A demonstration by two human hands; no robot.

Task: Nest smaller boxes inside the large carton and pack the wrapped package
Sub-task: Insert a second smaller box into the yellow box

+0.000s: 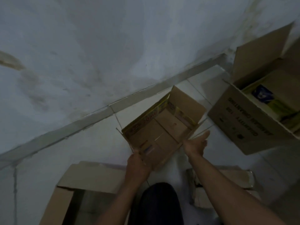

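I hold a small open cardboard box (164, 127) with yellow printed flaps above the tiled floor, its open side turned toward me. My left hand (139, 164) grips its near left corner. My right hand (196, 144) presses flat against its right side. A large open carton (90, 181) stands at the lower left, beside my knee. A flat, pale package (222, 184) lies on the floor at the lower right; whether it is the wrapped one I cannot tell.
A big printed carton (243, 124) with yellow packets inside stands at the right, its flaps up. A stained wall (97, 46) fills the upper frame and meets the white tile floor (138, 114) along a grey skirting. My dark-clad knee (155, 203) is at the bottom centre.
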